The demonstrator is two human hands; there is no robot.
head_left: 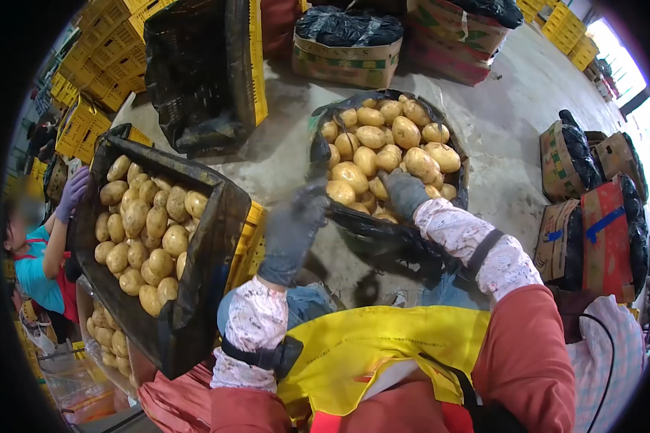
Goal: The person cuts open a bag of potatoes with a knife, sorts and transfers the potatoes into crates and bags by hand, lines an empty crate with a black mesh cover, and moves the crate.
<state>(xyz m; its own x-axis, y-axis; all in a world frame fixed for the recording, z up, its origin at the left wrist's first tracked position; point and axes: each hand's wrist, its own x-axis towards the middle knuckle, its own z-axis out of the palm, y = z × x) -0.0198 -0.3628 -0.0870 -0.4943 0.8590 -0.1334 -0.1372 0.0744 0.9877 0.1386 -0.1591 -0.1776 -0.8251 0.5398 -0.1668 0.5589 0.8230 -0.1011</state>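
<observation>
My right hand (404, 193), in a dark grey glove, reaches down onto the potatoes (369, 137) heaped in a container lined with black plastic (461, 162). Its fingers touch the potatoes at the near side; their tips are partly hidden, so a grip cannot be made out. My left hand (290, 234), gloved alike, is smeared by motion beside the near left edge of that liner. Whether its fingers hold the plastic is unclear. To its left stands a yellow crate (247, 245) with a black liner (213, 180), full of more potatoes (148, 224), tilted in my view.
A black-lined crate (202, 72) stands at the back, beside cartons topped with black plastic (350, 61). More cartons (603, 224) stand at the right. Yellow crates (108, 54) are stacked at the far left. Another person (47, 267) in purple gloves works at the left edge.
</observation>
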